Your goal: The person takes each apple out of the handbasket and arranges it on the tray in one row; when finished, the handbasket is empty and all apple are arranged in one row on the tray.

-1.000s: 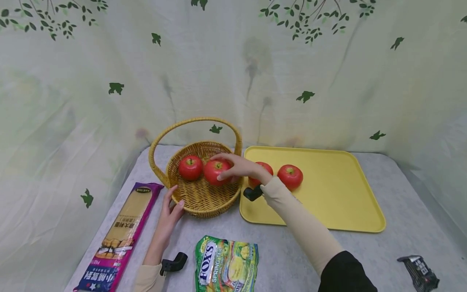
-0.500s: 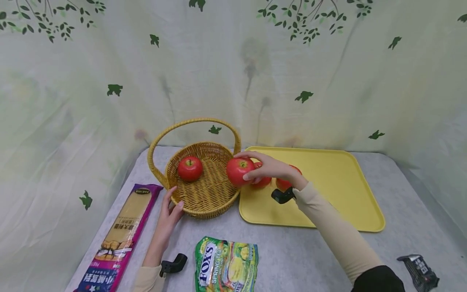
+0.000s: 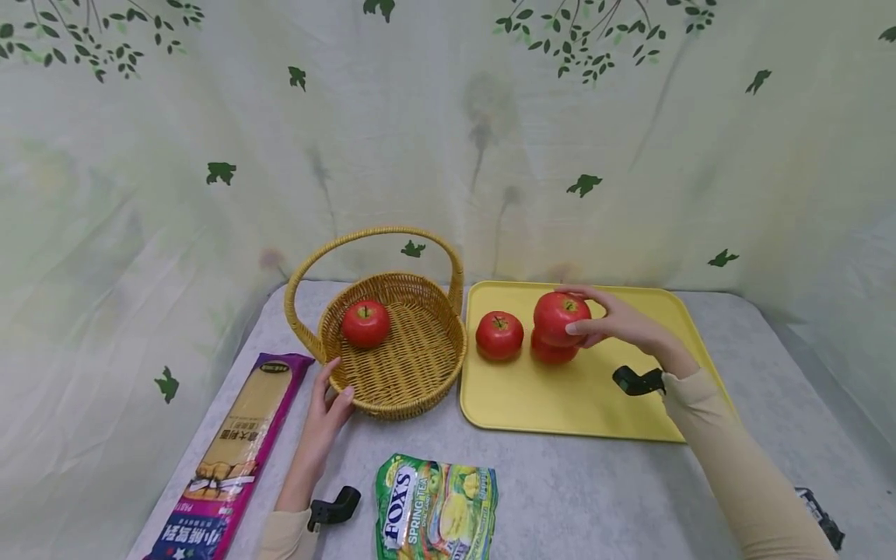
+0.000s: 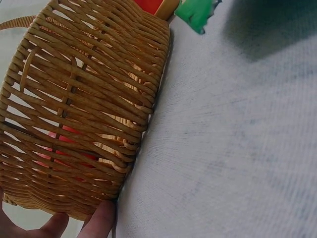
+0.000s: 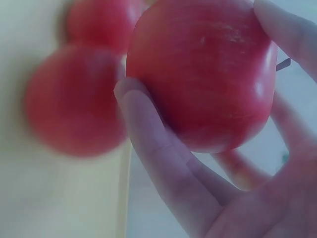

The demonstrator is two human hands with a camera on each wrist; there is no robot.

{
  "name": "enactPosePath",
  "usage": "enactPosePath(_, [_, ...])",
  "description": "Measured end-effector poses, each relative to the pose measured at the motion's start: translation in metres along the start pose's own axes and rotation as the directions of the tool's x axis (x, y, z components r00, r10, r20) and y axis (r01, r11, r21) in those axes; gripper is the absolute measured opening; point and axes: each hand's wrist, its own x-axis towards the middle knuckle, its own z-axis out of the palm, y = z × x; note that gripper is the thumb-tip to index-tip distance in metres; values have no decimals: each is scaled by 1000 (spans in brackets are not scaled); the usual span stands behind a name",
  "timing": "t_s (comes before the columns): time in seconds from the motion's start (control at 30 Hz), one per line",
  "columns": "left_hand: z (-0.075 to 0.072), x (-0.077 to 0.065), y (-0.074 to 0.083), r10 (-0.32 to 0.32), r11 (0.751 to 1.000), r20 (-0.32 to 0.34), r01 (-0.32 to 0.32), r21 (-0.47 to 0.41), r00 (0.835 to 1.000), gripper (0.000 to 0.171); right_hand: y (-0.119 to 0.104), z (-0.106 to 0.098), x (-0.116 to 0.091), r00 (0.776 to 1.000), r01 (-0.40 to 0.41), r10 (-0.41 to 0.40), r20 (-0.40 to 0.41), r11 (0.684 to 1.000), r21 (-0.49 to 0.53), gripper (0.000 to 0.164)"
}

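My right hand (image 3: 623,323) holds a red apple (image 3: 558,317) over the yellow tray (image 3: 609,397); fingers and thumb curl round it in the right wrist view. In the head view it overlaps another apple (image 3: 553,352) lying on the tray. Left of that one sits a further apple (image 3: 499,336). A wicker basket (image 3: 413,389) with a tall handle stands beside the tray, one apple (image 3: 365,323) inside. My left hand (image 3: 325,416) touches the basket's near left side with relaxed fingers, its fingertips (image 4: 101,218) against the lower weave in the left wrist view.
A long purple pasta packet (image 3: 234,443) lies left of the basket. In front is a green Fox's candy bag (image 3: 437,505). A small black packet (image 3: 820,517) is at the right, partly behind the right sleeve (image 3: 742,467). A printed curtain (image 3: 420,117) hangs behind the table.
My right hand has lifted an apple out of the basket and carried it rightward over the tray. My left hand has stayed at the basket.
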Motion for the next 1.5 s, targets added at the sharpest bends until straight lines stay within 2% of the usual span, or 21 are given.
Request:
enactPosePath(0.3, [0, 0, -2, 11, 1000, -15, -11, -25, 1000, 60, 28, -33, -43, 992, -43, 44, -117, 999, 15, 67])
enactPosePath(0.57, [-1, 0, -3, 5, 1000, -17, -5, -15, 1000, 60, 54, -42, -65, 982, -101, 99, -158, 995, -6, 70])
enactPosePath(0.8, [-1, -2, -1, -15, 1000, -18, 15, 5, 1000, 59, 77, -37, -64, 979, -110, 102, -178, 993, -35, 70])
enactPosePath(1.03, [0, 0, -2, -11, 1000, -13, 11, 9, 1000, 59, 82, -26, -56, 979, -89, 73, -190, 993, -81, 70])
enactPosePath(1.33, [0, -1, -3, -10, 1000, -10, 10, 9, 1000, 59, 76, -16, -46, 976, -92, 29, -215, 953, -288, 74])
enactPosePath(1.5, [0, -1, -2, -4, 1000, -9, 4, 19, 1000, 61, 80, -18, -49, 983, -85, 43, -176, 968, -235, 77])
